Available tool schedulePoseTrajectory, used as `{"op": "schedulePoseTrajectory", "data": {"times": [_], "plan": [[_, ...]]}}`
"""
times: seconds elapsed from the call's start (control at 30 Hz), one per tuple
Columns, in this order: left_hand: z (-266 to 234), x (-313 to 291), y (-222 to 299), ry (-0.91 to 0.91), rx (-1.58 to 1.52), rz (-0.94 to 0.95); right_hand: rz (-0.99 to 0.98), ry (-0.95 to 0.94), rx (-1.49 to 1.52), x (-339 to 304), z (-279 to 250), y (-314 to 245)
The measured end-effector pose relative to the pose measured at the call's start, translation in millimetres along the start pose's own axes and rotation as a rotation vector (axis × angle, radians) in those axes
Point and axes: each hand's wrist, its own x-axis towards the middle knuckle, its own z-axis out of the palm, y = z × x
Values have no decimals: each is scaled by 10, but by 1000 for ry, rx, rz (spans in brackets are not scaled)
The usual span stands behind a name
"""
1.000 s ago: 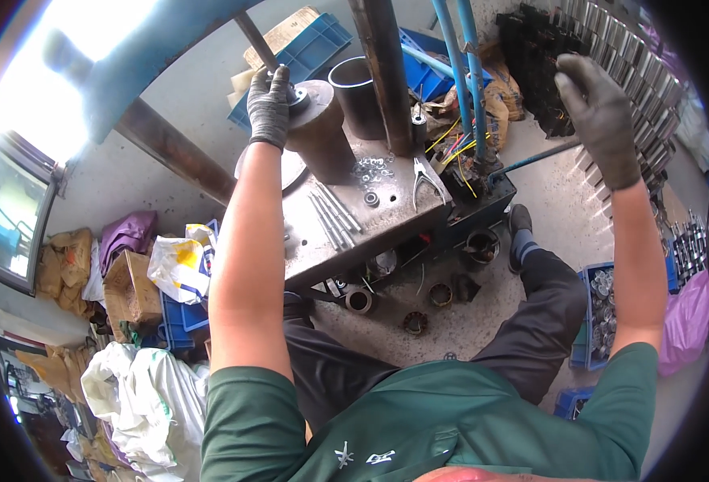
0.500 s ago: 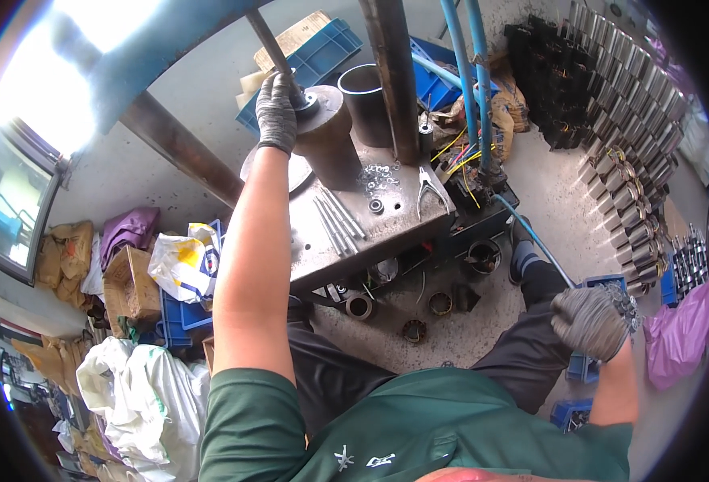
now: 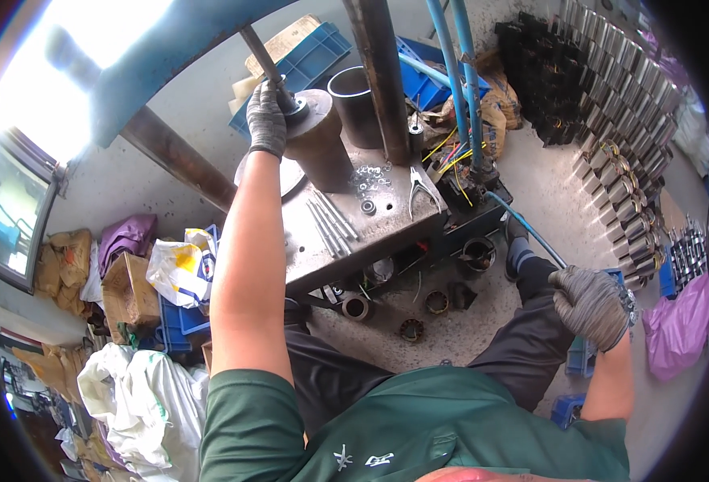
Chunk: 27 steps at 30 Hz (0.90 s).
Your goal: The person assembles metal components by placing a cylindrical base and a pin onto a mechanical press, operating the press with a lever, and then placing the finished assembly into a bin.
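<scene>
In a grey knitted glove, my left hand (image 3: 266, 124) is closed at a thin upright metal shaft (image 3: 263, 56). The shaft stands in a round fitting on top of a thick steel cylinder (image 3: 319, 149); my palm side and the far fingertips are partly hidden. My right hand (image 3: 594, 307), also gloved, is wrapped round the end of a blue lever (image 3: 531, 233) at my right knee. On the steel bench (image 3: 387, 217) beside the cylinder lie several slim metal rods (image 3: 332, 225), small rings (image 3: 370, 178), a bearing (image 3: 368, 206) and pliers (image 3: 420, 191).
A blue press frame (image 3: 162, 56) with dark steel columns (image 3: 383, 80) surrounds the bench. Metal sleeves (image 3: 611, 88) are stacked at the far right. Hollow rings (image 3: 356, 307) lie on the floor under the bench. White sacks (image 3: 142, 410) and a cardboard box (image 3: 130, 289) stand left.
My right hand has moved slightly forward with the lever's end. My left hand stays at the shaft. The whole view has shifted a little.
</scene>
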Motion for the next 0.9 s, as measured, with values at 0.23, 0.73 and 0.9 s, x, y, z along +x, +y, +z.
{"op": "schedulePoseTrajectory", "data": {"times": [0.23, 0.73, 0.9], "plan": [[-58, 94, -90, -46, 32, 41, -10, -76, -103, -137, 169, -17], [-119, 198, -225, -72, 149, 116, 27, -55, 1, 42, -89, 11], [-77, 165, -186, -78, 128, 99, 17, -150, -11, 71, -122, 38]]}}
